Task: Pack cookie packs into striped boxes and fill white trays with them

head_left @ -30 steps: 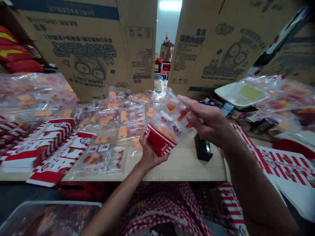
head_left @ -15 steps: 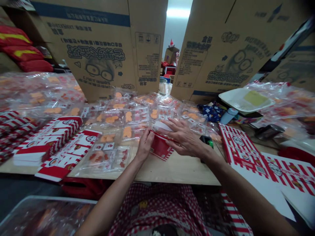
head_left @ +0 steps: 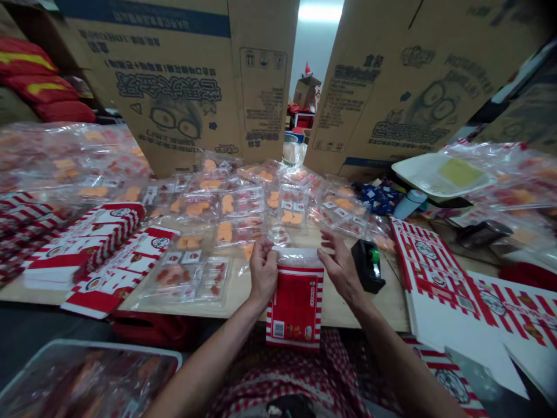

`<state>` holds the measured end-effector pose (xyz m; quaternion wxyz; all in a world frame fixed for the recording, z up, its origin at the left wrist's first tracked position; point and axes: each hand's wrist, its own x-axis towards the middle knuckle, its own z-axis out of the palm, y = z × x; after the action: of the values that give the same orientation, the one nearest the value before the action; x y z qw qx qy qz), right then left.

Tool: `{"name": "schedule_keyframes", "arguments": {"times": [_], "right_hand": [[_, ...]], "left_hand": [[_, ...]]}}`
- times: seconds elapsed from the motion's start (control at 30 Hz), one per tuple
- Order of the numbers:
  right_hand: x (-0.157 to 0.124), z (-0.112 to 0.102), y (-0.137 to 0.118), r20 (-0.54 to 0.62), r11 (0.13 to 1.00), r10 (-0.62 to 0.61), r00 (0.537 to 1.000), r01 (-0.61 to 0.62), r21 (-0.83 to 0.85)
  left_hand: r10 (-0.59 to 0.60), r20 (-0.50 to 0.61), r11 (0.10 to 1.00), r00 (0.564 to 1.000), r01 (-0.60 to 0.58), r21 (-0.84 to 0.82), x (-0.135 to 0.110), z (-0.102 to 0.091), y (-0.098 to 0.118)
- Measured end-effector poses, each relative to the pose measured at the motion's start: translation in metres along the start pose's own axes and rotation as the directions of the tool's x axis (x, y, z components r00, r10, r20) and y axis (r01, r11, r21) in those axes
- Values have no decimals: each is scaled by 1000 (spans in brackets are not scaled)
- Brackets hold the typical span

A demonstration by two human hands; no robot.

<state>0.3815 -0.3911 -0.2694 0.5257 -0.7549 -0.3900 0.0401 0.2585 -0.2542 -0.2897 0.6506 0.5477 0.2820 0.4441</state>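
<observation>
A red packet (head_left: 296,305) with red-and-white striped sides and a barcode hangs over the table's front edge. Along its top runs a clear plastic strip (head_left: 298,256). My left hand (head_left: 263,273) is closed on the packet's upper left corner, thumb in front. At the upper right corner is my right hand (head_left: 342,267), its fingers apart and its thumb at the strip's edge. Just right of that hand stands a black tape dispenser (head_left: 368,267) with a green roll. Clear bags of orange and red pieces (head_left: 176,277) lie beyond and left of my hands.
Stacks of striped flat cartons (head_left: 87,244) lie at left, and striped printed sheets (head_left: 435,273) at right. Two tall cardboard boxes (head_left: 174,87) wall off the back. A white basket (head_left: 439,177) and a blue bottle (head_left: 409,203) stand back right. A clear tub (head_left: 100,348) sits below left.
The packet has come toward me and now faces up, its plastic strip showing. My right hand has drawn back from across it to its right corner, revealing the tape dispenser.
</observation>
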Motion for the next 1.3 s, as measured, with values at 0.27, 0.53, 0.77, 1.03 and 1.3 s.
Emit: {"name": "schedule_keyframes", "arguments": {"times": [0.27, 0.53, 0.77, 1.03, 1.3], "right_hand": [[-13, 17, -11, -299, 907, -411, 861, 420, -37], [0, 14, 28, -48, 757, -618, 785, 577, -307], [1, -15, 1, 146, 778, -573, 806, 591, -211], [-5, -8, 15, 40, 789, -591, 805, 588, -174], [-19, 23, 36, -240, 839, -544, 804, 528, -133]], "left_hand": [[558, 14, 822, 830, -555, 126, 5, 12, 46], [250, 129, 963, 960, -260, 68, 11, 2, 21], [75, 80, 997, 994, -73, -23, 10, 12, 31], [265, -42, 955, 963, -268, -128, 1, 3, 14], [575, 73, 784, 815, -575, 234, 0, -14, -6]]}}
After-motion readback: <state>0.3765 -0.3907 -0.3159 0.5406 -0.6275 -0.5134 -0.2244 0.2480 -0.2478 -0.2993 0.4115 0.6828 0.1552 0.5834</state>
